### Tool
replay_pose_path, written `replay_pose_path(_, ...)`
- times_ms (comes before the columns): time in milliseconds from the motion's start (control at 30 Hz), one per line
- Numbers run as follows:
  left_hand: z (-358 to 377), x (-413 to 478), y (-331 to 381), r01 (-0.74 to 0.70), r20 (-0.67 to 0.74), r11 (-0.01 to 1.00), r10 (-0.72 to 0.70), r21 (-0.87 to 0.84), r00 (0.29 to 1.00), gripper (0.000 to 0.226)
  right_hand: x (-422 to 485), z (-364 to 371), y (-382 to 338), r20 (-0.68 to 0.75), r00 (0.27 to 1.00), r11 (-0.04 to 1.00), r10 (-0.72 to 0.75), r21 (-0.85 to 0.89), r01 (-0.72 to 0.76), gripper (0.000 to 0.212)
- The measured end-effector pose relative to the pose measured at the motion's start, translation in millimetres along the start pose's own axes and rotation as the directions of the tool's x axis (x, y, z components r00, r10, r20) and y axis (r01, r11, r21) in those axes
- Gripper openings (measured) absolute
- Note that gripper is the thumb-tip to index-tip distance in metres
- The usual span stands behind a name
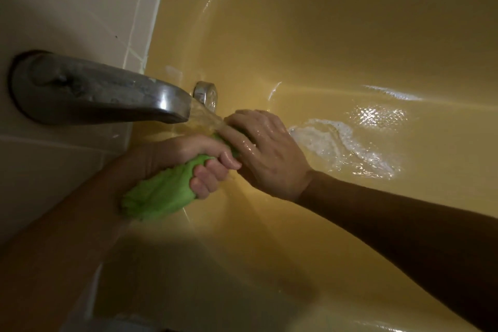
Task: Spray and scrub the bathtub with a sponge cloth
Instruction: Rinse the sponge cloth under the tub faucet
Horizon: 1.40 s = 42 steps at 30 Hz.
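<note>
A green sponge cloth (164,191) is bunched into a roll under the running metal faucet (107,94). My left hand (207,167) grips its middle with curled fingers. My right hand (264,148) grips the far end of the cloth, right where the water stream lands, and is wet. The yellow bathtub (350,35) fills most of the view, with foamy water (345,143) running along its floor to the right of my hands.
A round chrome overflow cover (206,94) sits on the tub's end wall just behind the spout. White tiled wall (67,3) runs along the left. The tub's near rim (215,304) lies in shadow at the bottom.
</note>
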<state>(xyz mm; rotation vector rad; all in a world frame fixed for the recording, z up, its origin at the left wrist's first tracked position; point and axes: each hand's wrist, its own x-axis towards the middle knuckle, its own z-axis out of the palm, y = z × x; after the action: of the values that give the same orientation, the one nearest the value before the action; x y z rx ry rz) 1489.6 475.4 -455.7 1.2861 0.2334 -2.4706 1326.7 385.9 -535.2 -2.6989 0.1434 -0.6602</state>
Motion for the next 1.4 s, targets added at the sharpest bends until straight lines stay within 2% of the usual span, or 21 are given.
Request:
replay_pose_path(33,-4.6,2.3,-2.8,0.032,0.173,0.996,-0.018,-0.08,0.985,0.031,2.5,2.2,0.8,-0.03,1.0,1.0,0.001,0.013,-0.001,0.048)
replay_pose_path(133,-4.3,8.8,-7.4,0.012,0.312,0.985,0.043,-0.174,0.949,0.027,24.4,1.0,3.9,-0.094,0.996,1.0,0.003,-0.001,-0.003,0.012)
replay_pose_path(167,-1.9,8.7,-6.9,-0.004,0.281,0.975,0.067,-0.22,0.957,0.02,31.7,-0.9,6.8,-0.094,0.996,1.0,-0.013,-0.01,0.012,0.004)
replay_pose_path(300,7.6,-8.0,-7.1,-0.179,0.092,0.937,0.215,-0.301,0.972,0.039,49.4,-12.5,19.9,-0.039,0.999,1.0,-0.02,-0.016,0.019,0.007)
replay_pose_path(333,9.8,-10.0,-7.9,-0.231,-0.004,0.942,0.237,-0.244,0.972,0.038,54.1,-16.5,21.2,-0.006,1.0,1.0,-0.021,-0.01,0.021,0.007)
replay_pose_path(367,12.9,-10.2,-8.8,-0.276,-0.155,0.958,0.262,-0.076,0.953,0.036,58.1,-18.5,21.0,0.055,0.998,1.0,-0.017,-0.014,0.018,0.008)
replay_pose_path(400,16.8,-8.8,-10.5,-0.249,-0.353,0.948,0.307,0.199,0.884,0.035,63.2,-20.9,17.5,0.163,0.987,1.0,-0.002,-0.018,0.005,0.01)
replay_pose_path(467,24.2,-3.1,-14.7,0.024,-0.637,0.776,0.5,0.631,0.587,0.036,73.2,-25.8,4.3,0.424,0.897,0.992,0.125,-0.071,-0.105,0.019)
replay_pose_path(500,22.3,1.5,-18.0,0.13,-0.677,0.704,0.59,0.698,0.44,0.037,75.8,-26.9,-1.5,0.509,0.835,0.978,0.21,-0.11,-0.179,0.02)
replay_pose_path(533,19.7,6.1,-20.0,0.187,-0.665,0.645,0.665,0.741,0.338,0.031,76.9,-27.7,-5.8,0.548,0.791,0.962,0.272,-0.126,-0.243,0.019)
replay_pose_path(600,15.1,16.5,-22.7,0.253,-0.56,0.505,0.79,0.825,0.25,0.016,72.6,-30.0,-8.8,0.624,0.69,0.919,0.366,-0.124,-0.374,0.01)
replay_pose_path(667,10.7,26.1,-20.3,0.335,-0.452,0.357,0.85,0.872,0.272,0.027,66.6,-31.0,-4.4,0.68,0.619,0.876,0.393,-0.073,-0.476,0.012)
replay_pose_path(733,11.8,29.7,-13.5,0.498,-0.465,0.263,0.817,0.826,0.34,0.028,63.5,-30.5,0.3,0.71,0.589,0.864,0.387,-0.056,-0.501,0.013)
replay_pose_path(800,11.2,31.8,-10.3,0.572,-0.472,0.215,0.809,0.792,0.35,0.027,63.6,-28.1,0.8,0.739,0.549,0.862,0.391,-0.085,-0.5,0.018)
replay_pose_path(967,8.3,38.1,-16.0,0.552,-0.396,0.186,0.871,0.813,0.29,0.02,62.9,-25.4,-2.2,0.794,0.437,0.738,0.423,-0.023,-0.674,0.014)
replay_pose_path(1167,2.1,40.3,-22.6,0.47,-0.098,0.017,0.984,0.882,0.149,0.008,49.3,-20.3,-0.7,0.833,0.323,0.612,0.449,-0.023,-0.791,0.011)
replay_pose_path(1233,2.6,41.5,-21.0,0.495,-0.056,-0.026,0.987,0.869,0.152,0.013,49.4,-20.1,-0.1,0.82,0.338,0.605,0.461,-0.013,-0.796,0.014)
replay_pose_path(1300,6.2,42.7,-19.8,0.52,-0.086,0.013,0.989,0.854,0.118,0.014,52.9,-21.8,2.8,0.771,0.433,0.691,0.467,-0.012,-0.723,0.017)
replay_pose_path(1333,8.9,42.8,-19.1,0.407,-0.181,0.128,0.979,0.905,0.095,0.017,54.6,-23.0,5.3,0.731,0.495,0.741,0.47,-0.023,-0.671,0.017)
replay_pose_path(1367,13.8,39.0,-15.5,0.207,-0.35,0.32,0.928,0.924,0.127,0.021,55.3,-25.5,8.7,0.684,0.551,0.772,0.478,-0.028,-0.635,0.016)
replay_pose_path(1400,17.8,35.8,-9.8,-0.06,-0.518,0.553,0.809,0.831,0.278,0.024,54.9,-28.5,13.0,0.633,0.596,0.786,0.494,-0.034,-0.617,0.013)
